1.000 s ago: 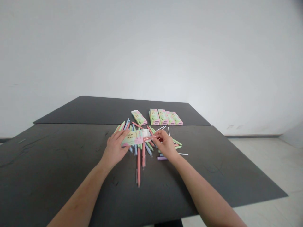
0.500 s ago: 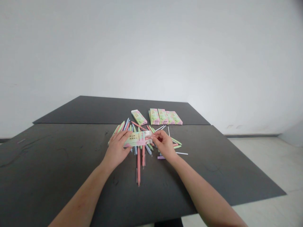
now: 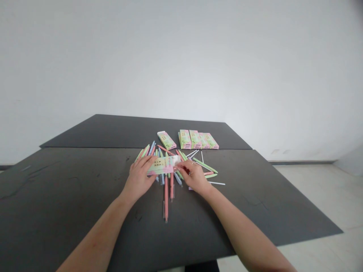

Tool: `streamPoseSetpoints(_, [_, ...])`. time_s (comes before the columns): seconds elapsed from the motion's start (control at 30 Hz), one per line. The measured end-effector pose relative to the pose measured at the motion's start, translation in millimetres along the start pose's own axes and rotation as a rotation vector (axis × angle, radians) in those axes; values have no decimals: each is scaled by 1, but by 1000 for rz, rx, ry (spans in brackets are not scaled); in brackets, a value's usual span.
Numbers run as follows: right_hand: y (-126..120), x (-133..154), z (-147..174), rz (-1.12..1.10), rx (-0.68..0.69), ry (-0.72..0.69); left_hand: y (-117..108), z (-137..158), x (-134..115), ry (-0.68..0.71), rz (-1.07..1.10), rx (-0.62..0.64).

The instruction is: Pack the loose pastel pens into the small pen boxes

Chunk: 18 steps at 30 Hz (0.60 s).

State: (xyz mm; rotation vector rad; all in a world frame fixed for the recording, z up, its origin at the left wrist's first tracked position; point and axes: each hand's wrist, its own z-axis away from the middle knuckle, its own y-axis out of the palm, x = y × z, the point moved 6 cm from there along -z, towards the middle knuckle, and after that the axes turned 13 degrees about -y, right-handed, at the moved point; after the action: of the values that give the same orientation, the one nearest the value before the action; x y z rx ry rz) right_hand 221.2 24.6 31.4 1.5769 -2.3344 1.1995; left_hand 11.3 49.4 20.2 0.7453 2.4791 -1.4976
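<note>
My left hand (image 3: 139,176) is closed around a small pastel pen box (image 3: 161,166) printed in green, yellow and pink. The box lies sideways above a pile of pens, its white flap (image 3: 176,160) at the right end. There my right hand (image 3: 195,176) pinches a red pen (image 3: 175,169); only a short reddish piece shows at the box mouth, and the fingers hide the rest. Under and around the box are loose green pens (image 3: 205,165), blue pens (image 3: 178,179) and red pens (image 3: 166,198), partly covered by both hands.
Several similar pen boxes (image 3: 195,139) stand in a row at the back right, with another box (image 3: 166,140) tilted to their left, its white flap up. Thin white sticks (image 3: 217,183) lie right of the pile. The dark table (image 3: 85,196) meets a pale wall behind.
My right hand has moved slightly left, bringing its fingertips closer against the box's flap end. The left hand and the box have barely shifted.
</note>
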Motion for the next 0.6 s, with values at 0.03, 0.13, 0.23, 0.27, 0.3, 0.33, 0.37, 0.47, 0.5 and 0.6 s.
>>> streamPoseSetpoints(0.03, [1,0,0,0,-4,-9,0,0,0,4,1,-2])
streamPoseSetpoints(0.13, [3,0,0,-2,-21,-31,0,0,-1,15,1,-6])
streamPoseSetpoints(0.23, [3,2,1,12,-13,-31,0,0,-2,18,-2,-5])
streamPoseSetpoints(0.27, [4,4,0,17,-4,-32,1,0,-1,15,-3,-4])
streamPoseSetpoints(0.3, [4,6,0,24,8,-35,1,0,-1,10,-4,-1])
streamPoseSetpoints(0.33, [4,9,0,33,24,-39,1,0,-2,6,-5,1])
streamPoseSetpoints(0.37, [5,11,-1,45,42,-47,1,0,-2,3,-7,3])
streamPoseSetpoints(0.47, [8,17,0,100,101,-60,0,0,-2,-1,-9,8])
streamPoseSetpoints(0.5, [10,18,0,119,117,-62,0,0,-2,-1,-10,10])
streamPoseSetpoints(0.6, [15,20,2,149,130,-67,0,-1,0,2,-8,15])
